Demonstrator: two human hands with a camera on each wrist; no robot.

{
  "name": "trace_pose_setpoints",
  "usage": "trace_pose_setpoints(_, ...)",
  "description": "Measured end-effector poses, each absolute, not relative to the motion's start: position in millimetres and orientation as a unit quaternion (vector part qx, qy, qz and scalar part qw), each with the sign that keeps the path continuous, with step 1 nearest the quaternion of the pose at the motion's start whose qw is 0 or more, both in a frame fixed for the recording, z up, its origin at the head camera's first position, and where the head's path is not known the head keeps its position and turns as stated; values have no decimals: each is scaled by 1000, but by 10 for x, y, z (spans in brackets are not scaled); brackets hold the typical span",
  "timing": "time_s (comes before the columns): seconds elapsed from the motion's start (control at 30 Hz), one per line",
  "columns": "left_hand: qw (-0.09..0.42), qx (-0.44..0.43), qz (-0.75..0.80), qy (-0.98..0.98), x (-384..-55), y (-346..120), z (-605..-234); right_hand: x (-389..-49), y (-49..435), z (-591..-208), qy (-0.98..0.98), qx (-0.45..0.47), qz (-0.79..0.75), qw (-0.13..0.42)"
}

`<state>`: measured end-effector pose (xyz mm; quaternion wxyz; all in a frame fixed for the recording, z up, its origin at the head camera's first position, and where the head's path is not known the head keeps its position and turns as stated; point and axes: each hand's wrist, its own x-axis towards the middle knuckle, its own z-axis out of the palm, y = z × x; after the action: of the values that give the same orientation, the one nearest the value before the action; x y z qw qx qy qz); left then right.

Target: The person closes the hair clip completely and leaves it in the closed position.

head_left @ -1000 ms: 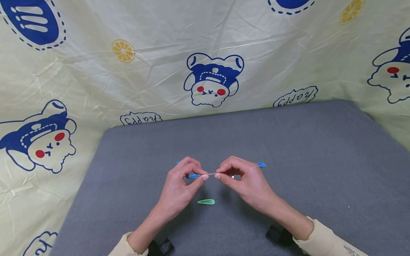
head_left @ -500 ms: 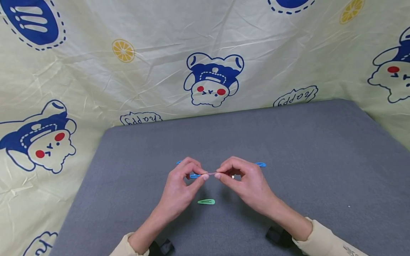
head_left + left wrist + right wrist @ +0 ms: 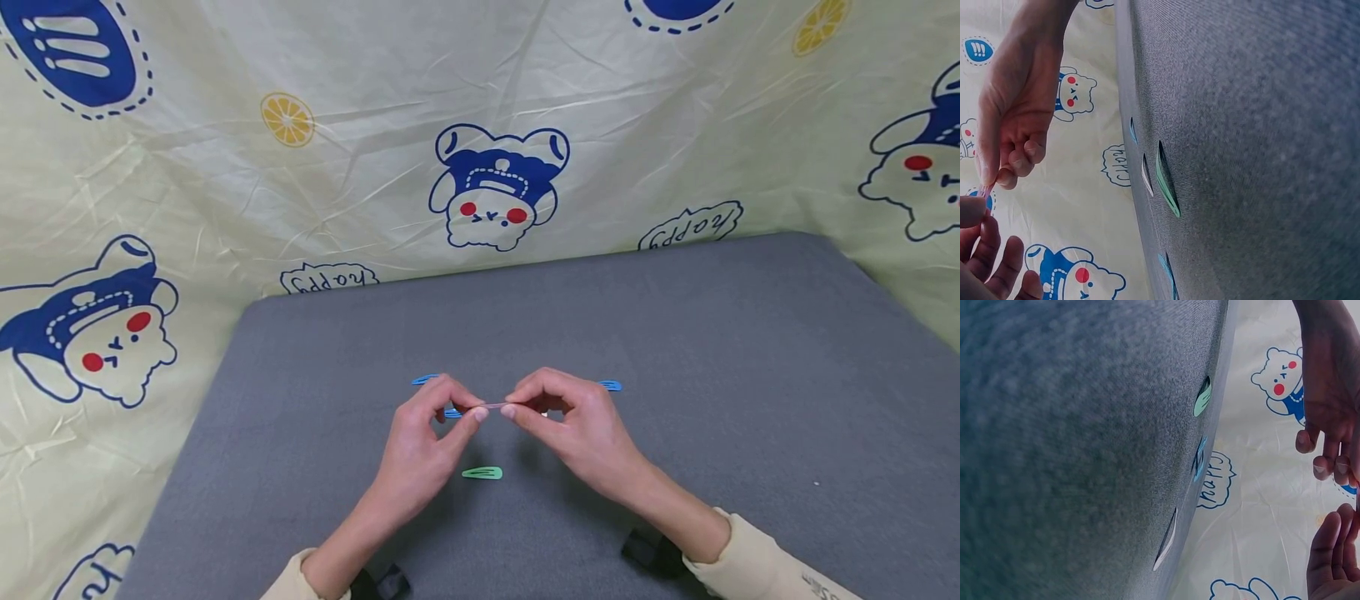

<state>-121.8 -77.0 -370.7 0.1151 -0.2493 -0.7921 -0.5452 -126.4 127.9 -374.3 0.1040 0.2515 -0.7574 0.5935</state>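
In the head view, my left hand [image 3: 429, 442] and right hand [image 3: 581, 425] face each other above the table. Between them stretches a thin pink hair clip [image 3: 494, 406], seen edge-on; each hand pinches one end with thumb and fingertips, hiding both ends. The left wrist view shows a bit of the pink clip between the fingertips. Lying on the cloth on the near side of the hands is a green snap hair clip [image 3: 482, 473]. Behind the left hand a blue hair clip [image 3: 452, 413] is partly covered. A white hair clip [image 3: 1166, 540] shows in the right wrist view.
Two more blue clips, one far left [image 3: 424, 379] and one far right [image 3: 611, 386], lie beyond the hands. Grey cloth [image 3: 720, 350] covers the table. A printed pale curtain [image 3: 360, 192] hangs behind its far edge. A tiny white speck [image 3: 817, 483] lies at the right.
The upper fingers of my left hand have come down slightly, so more of the far left blue clip shows. Both hands keep their pinch on the pink hair clip, almost in place.
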Motion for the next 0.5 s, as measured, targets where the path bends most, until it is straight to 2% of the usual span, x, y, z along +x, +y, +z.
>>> trace_pose_setpoints(0.5,110,-261,-561,-778,-1240,-776,-3723,-1242,1283,-3570,-743,215,633,37)
